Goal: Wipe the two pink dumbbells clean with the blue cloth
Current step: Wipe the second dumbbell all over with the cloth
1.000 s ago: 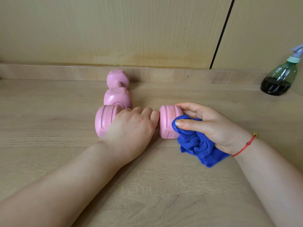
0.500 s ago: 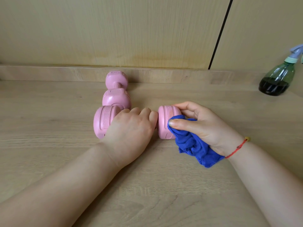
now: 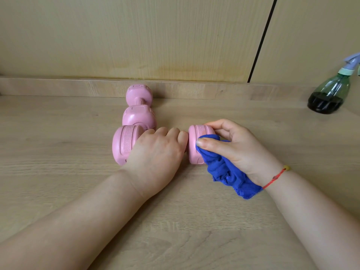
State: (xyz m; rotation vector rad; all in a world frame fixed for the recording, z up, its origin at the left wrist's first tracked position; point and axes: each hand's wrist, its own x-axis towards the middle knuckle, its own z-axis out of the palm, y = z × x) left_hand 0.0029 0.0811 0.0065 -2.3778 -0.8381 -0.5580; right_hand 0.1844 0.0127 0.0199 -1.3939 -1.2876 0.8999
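Left hand: your left hand (image 3: 155, 152) lies knuckles-up over the middle of the near dumbbell (image 3: 124, 145), fingers curled down over its handle, which is hidden beneath them.
Right hand: your right hand (image 3: 237, 149) holds the bunched blue cloth (image 3: 224, 168), thumb stretched across the front of the cloth and fingers bent over the top of the dumbbell's right head.
Near dumbbell: it lies crosswise on the worktop (image 3: 58, 152), one pink head showing just left of your left hand and the other between your two hands.
Blue cloth: it is pressed against the outer end of that right head, under your right thumb. The rest trails back beneath your palm to the wrist, its tail on the worktop.
Far dumbbell: the far dumbbell (image 3: 139, 115) lies just beyond your left hand, pointing away from you, its near head touching or almost touching the left head of the near one. Neither hand is on it.
Spray bottle: a green spray bottle (image 3: 329, 94) with dark liquid stands well beyond and to the right of your right hand.
Wrist: a red string bracelet (image 3: 274, 177) circles your right wrist.
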